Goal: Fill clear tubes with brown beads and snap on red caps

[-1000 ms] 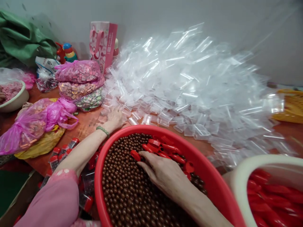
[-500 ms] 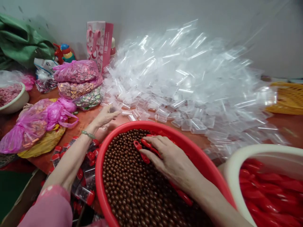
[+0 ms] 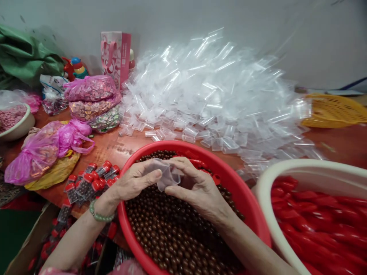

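A small clear plastic container (image 3: 164,176), like a short flattened tube, is held above the red tub (image 3: 123,217). My left hand (image 3: 137,179) pinches its left side between thumb and fingers. At its right end, the thumb and fingers of my right hand (image 3: 197,187) close round the edge. Brown glossy balls (image 3: 172,236) fill the tub below both hands. Several red plastic pieces (image 3: 197,163) lie on the balls near the far rim, partly hidden by my right hand.
A large heap of clear plastic containers (image 3: 206,95) covers the table behind. Filled containers with red caps (image 3: 86,183) lie to the left, above an open box (image 3: 25,244). A white tub (image 3: 263,191) of red plastic pieces stands right. Pink bags (image 3: 91,89) sit back left.
My left hand has come back from the heap's near edge to over the tub, now with a clear container. My right hand has risen from the red pieces to meet it.
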Action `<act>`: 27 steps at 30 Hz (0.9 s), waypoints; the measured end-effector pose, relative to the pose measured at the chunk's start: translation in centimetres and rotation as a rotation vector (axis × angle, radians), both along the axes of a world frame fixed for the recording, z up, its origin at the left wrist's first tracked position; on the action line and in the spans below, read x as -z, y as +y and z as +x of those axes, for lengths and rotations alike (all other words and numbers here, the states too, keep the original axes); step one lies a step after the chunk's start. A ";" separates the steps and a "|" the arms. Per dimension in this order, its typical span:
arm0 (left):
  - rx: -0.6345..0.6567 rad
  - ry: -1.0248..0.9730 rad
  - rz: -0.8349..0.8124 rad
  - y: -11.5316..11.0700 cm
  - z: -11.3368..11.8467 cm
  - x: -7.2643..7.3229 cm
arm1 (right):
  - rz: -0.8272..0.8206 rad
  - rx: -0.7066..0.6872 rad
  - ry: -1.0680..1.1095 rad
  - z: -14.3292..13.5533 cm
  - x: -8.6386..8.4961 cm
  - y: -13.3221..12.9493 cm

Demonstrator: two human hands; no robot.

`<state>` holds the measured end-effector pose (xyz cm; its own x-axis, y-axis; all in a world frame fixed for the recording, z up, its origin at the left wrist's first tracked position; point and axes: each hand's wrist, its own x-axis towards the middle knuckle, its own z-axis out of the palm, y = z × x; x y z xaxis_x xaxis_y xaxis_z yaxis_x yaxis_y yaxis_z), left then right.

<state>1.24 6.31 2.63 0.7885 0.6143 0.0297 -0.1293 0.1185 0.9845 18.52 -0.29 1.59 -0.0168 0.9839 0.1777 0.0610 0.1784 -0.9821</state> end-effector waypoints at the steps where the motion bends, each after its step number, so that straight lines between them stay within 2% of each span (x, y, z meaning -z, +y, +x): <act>1: -0.011 0.035 0.042 -0.4 -0.1 -0.1 | 0.034 0.019 -0.043 0.2 0.0 -0.3; 4: -0.099 0.202 0.216 -1.6 -0.7 -0.3 | 0.116 0.038 -0.262 1.2 -0.1 -1.4; 6: -0.161 0.342 0.370 -2.4 -1.0 -0.3 | 0.154 0.006 -0.514 2.0 -0.1 -2.2; 10: -0.181 0.686 0.849 -3.4 -1.2 0.5 | 0.229 -0.154 -1.147 2.8 0.7 -3.8; 13: -0.083 0.894 1.105 -3.5 -1.0 0.9 | 0.227 -0.202 -1.465 2.1 1.2 -4.9; 17: 0.162 1.049 1.323 -2.9 -0.7 0.6 | 0.217 -0.212 -1.733 0.2 1.0 -5.6; 20: 0.258 1.102 1.465 -2.6 -0.5 0.4 | 0.152 -0.260 -1.763 -1.0 1.3 -5.7; 24: 0.276 1.094 1.635 -2.9 -0.2 0.5 | 0.092 -0.382 -1.633 -1.5 2.0 -5.5; 27: 0.296 1.115 1.615 -3.1 -0.1 0.3 | 0.055 -0.502 -1.437 -0.6 1.9 -4.8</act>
